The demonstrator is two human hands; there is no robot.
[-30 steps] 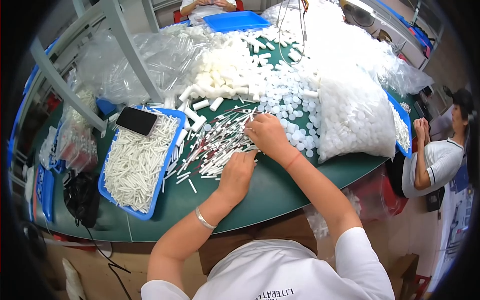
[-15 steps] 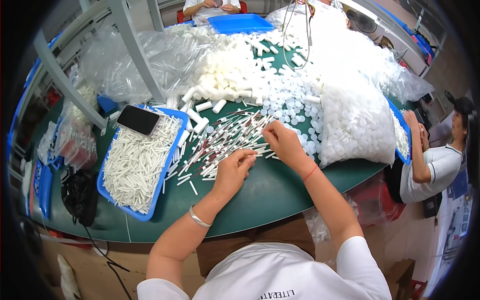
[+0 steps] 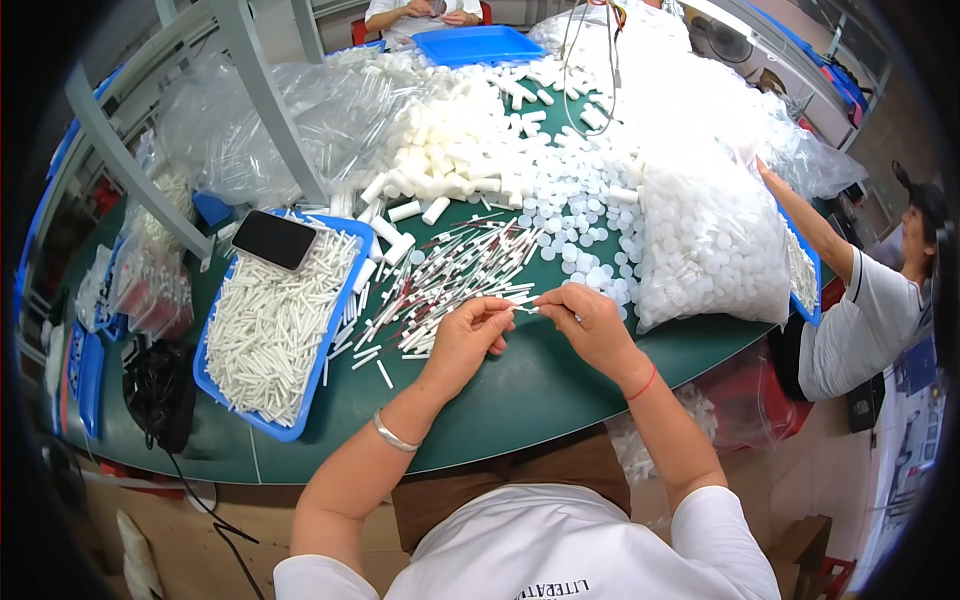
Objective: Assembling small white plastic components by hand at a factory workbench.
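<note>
Over the near part of the green table, my left hand and my right hand almost meet. Both pinch at a small white piece between their fingertips; its exact shape is too small to tell, and I cannot make out whether it is one part or two. Just beyond my hands spreads a loose pile of thin white sticks with dark red and white thin ends. Further right of the pile lie many small translucent white discs.
A blue tray of short white tubes, with a black phone on top, stands left. Thick white foam cylinders heap behind. A bulging bag of discs sits right. A grey post rises left. A co-worker reaches across at right.
My right hand has come down from the stick pile toward my left hand, and their fingertips now nearly touch. The co-worker at right has stretched an arm toward the bags.
</note>
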